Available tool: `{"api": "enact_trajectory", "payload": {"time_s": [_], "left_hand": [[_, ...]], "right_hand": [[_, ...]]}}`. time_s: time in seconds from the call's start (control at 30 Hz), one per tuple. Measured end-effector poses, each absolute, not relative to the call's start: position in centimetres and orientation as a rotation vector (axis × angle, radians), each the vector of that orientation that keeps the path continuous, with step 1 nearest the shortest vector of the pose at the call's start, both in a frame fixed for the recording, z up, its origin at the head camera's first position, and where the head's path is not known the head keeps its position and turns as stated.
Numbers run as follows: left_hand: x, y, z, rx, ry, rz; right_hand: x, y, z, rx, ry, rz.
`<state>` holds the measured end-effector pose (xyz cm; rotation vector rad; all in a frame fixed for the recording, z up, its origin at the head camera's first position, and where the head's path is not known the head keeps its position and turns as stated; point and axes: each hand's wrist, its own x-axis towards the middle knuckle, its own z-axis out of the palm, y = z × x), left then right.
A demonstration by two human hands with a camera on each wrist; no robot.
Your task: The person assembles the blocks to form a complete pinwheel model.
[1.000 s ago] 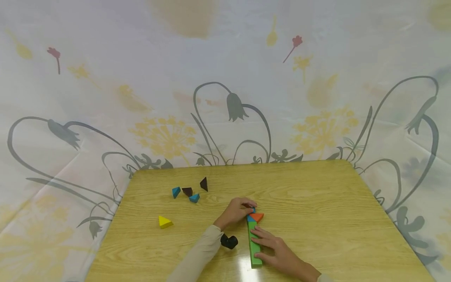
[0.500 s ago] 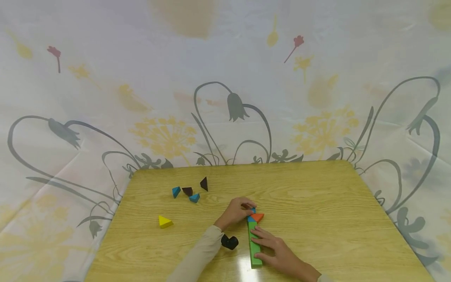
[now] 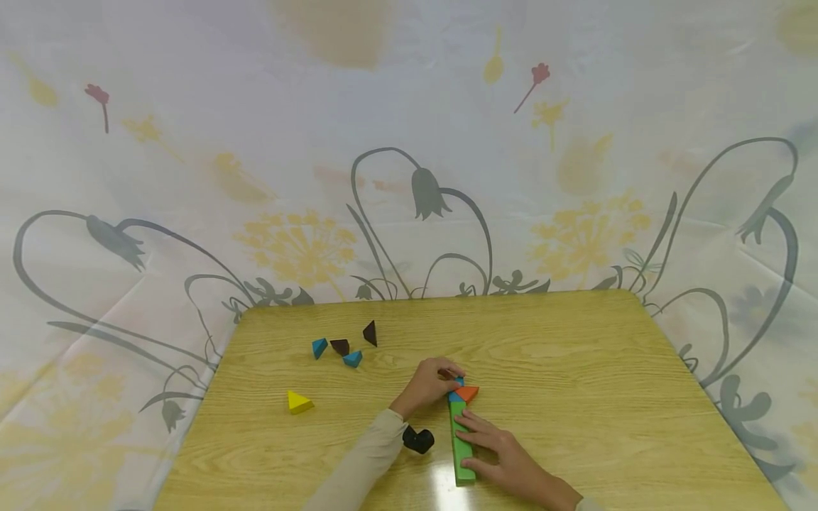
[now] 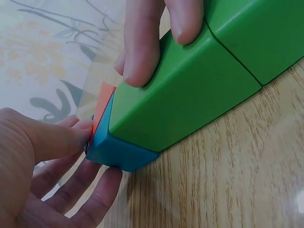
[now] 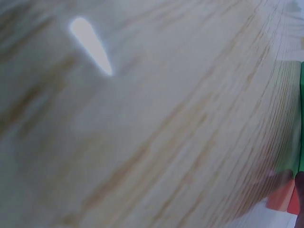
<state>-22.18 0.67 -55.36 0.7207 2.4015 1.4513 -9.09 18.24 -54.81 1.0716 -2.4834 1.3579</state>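
Two green blocks (image 3: 461,454) lie end to end as a bar, their seam visible in the left wrist view. At the bar's far end sit a blue triangular block (image 4: 114,149) and an orange triangular block (image 3: 469,394). My left hand (image 3: 427,387) pinches a small blue block (image 3: 460,381) beyond them, partly hidden by the fingers; its thumb lies near the orange block and a fingertip touches the lower blue one. From the right, my right hand (image 3: 508,458) rests its extended fingers on the green blocks. The right wrist view mostly shows tabletop.
A yellow triangular block (image 3: 299,402) lies at the left of the wooden table (image 3: 575,355). Farther back are two blue triangular blocks (image 3: 352,359) and two dark brown ones (image 3: 371,333). A black device (image 3: 418,440) sits at the left wrist. Printed fabric (image 3: 409,106) hangs behind.
My left fingers shift very slightly at the small blue block, which shows a little more than before. The right hand and the other blocks stay in place.
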Motion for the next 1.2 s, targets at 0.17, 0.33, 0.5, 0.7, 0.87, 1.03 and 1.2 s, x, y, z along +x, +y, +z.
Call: {"api": "enact_trajectory", "payload": {"time_s": [0.17, 0.33, 0.5, 0.7, 0.87, 1.03, 1.2], "left_hand": [[-22.0, 0.7, -55.3, 0.689, 2.405, 1.459], [-21.9, 0.7, -55.3, 0.667, 2.410, 1.471], [-21.8, 0.7, -55.1, 0.694, 2.429, 1.463], [-21.7, 0.4, -54.8, 0.724, 2.440, 1.481], [-21.7, 0.2, -54.6, 0.730, 2.435, 1.485], [-21.6, -0.2, -54.7, 0.740, 2.439, 1.489], [-21.6, -1.0, -54.4, 0.736, 2.464, 1.498]], "right_hand": [[-9.0, 18.2, -54.7, 1.066, -2.482, 1.353], [-9.3, 18.3, -55.9, 1.064, -2.490, 1.352], [-9.7, 18.7, -58.0, 1.057, -2.509, 1.328], [-10.0, 19.2, -58.7, 1.048, -2.559, 1.355], [-10.1, 19.1, -58.8, 1.042, -2.559, 1.335], [-10.0, 19.0, -58.7, 1.050, -2.529, 1.318], [-9.9, 19.0, -58.5, 1.049, -2.520, 1.344]]}}
